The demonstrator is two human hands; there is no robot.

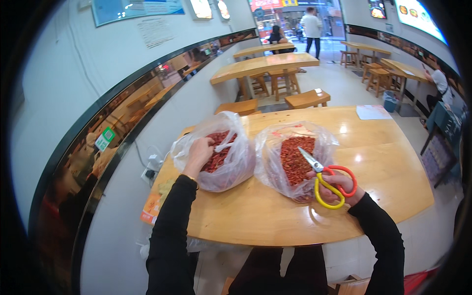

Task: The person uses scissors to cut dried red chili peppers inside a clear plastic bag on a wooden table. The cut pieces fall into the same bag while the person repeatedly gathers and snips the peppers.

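Observation:
On the wooden table (228, 225) stand two open translucent plastic bags side by side. The left bag (239, 166) holds dried red chilies (217, 160), and my left hand (201, 151) reaches in over its left side; the fingertips are partly hidden among the chilies, so a grip cannot be told. Cut red chili pieces (295, 158) fill the right bag (269, 173). My right hand (337, 188) holds scissors (315, 164) with one red and one yellow handle at that bag's right edge. The blades lie close together, pointing up and left above the cut pieces.
A white sheet (374, 112) lies at the table's far right corner. An orange printed packet (151, 208) is at the left edge, near a wall socket with plugs (149, 173). Stools (308, 99) stand beyond the table. Several people sit or stand farther off.

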